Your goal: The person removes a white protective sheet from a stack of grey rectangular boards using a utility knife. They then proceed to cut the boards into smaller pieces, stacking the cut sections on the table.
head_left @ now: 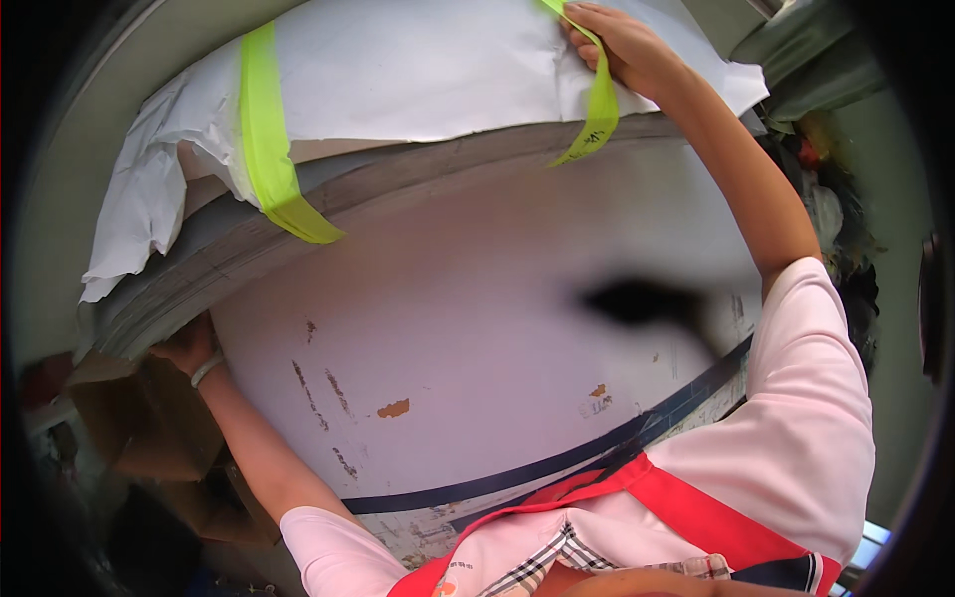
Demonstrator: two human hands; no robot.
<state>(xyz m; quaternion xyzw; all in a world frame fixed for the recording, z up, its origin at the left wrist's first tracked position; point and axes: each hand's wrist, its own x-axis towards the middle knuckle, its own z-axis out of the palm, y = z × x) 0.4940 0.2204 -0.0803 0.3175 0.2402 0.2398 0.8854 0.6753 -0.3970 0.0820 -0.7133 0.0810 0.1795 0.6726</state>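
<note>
A thick stack of grey layered sheets [398,184] crosses the upper part of the view, topped by white paper [418,75] with crumpled, torn edges. Two yellow-green strips run over it: the left strip [264,129] hangs down past the stack's front edge, and the right strip [603,104] curls loosely. My right hand [627,50] is closed on the upper end of the right strip, over the paper. Down at the stack's left corner, my left hand [189,348] is by the underside of the layers, its fingers mostly hidden in shadow.
A pale tabletop [497,298] with scuffs and chipped spots lies before me, with a dark blue band [468,488] along its near edge. Brown cardboard boxes [149,428] stand below on the left. Blurred clutter [826,209] lies at the right. A dark blurred shape [637,298] covers part of the surface.
</note>
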